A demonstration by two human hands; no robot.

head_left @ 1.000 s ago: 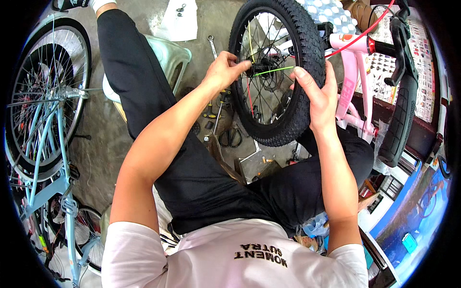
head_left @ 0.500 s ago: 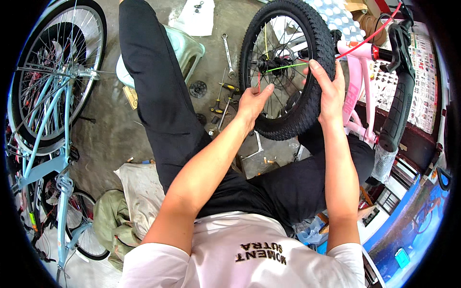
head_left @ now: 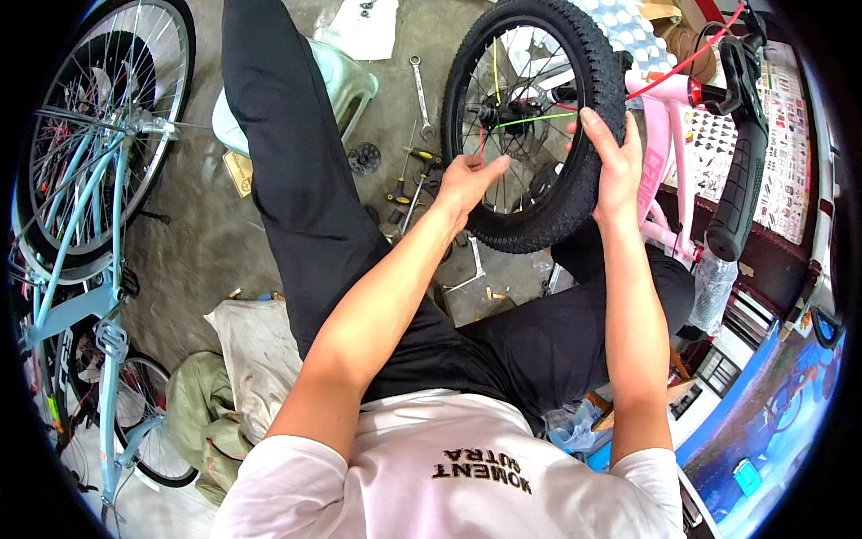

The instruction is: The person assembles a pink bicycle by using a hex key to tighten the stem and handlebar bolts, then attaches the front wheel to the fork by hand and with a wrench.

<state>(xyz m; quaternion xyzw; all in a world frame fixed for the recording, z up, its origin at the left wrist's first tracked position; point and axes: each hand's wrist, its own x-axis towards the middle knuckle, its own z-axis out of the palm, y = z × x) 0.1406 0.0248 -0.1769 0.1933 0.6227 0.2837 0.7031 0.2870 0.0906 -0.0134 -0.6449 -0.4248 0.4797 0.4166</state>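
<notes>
A small bicycle wheel [head_left: 453,72] with a knobby black tyre stands upright between my hands. Some spokes are coloured, among them a green spoke [head_left: 539,118], a yellow one and a red one. My left hand [head_left: 471,187] is closed on the near-left part of the wheel, at the rim beside the red spoke, its thumb pointing into the spokes. Around the tyre's right side wraps my right hand [head_left: 615,166], the thumb on the near face. Just right of it is a pink bicycle frame [head_left: 658,148] with a black handlebar grip [head_left: 741,198].
On the floor left of the wheel lie a combination wrench [head_left: 420,94], yellow-and-black tools [head_left: 422,160] and a dark round disc [head_left: 364,159]. A pale green stool [head_left: 359,90] stands beyond my left leg. A light blue bicycle [head_left: 81,323] fills the left side.
The whole view has shifted slightly, so floor things appear a little higher and farther left. Both hands keep their places on the wheel.
</notes>
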